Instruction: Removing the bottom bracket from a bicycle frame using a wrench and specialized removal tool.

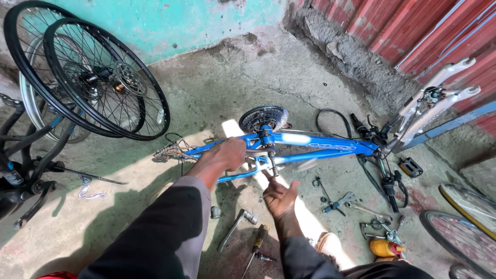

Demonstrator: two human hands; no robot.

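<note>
Blue bicycle frame [310, 142] lies on cracked concrete floor [222, 88] — turquoise wall [170, 20] behind.

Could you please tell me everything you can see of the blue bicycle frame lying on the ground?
The blue bicycle frame lies on its side on the concrete floor, wheels removed. It looks like glossy painted metal. A white fork juts from its right end, black cables trail beside it, and a sprocket cluster lies behind it. The left hand grips a tube; the right hand reaches under the crank axle.

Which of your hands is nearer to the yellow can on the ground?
Right. The right hand is open below the blue bike frame, with the yellow can lower right of it. The left hand grips the frame farther left.
</note>
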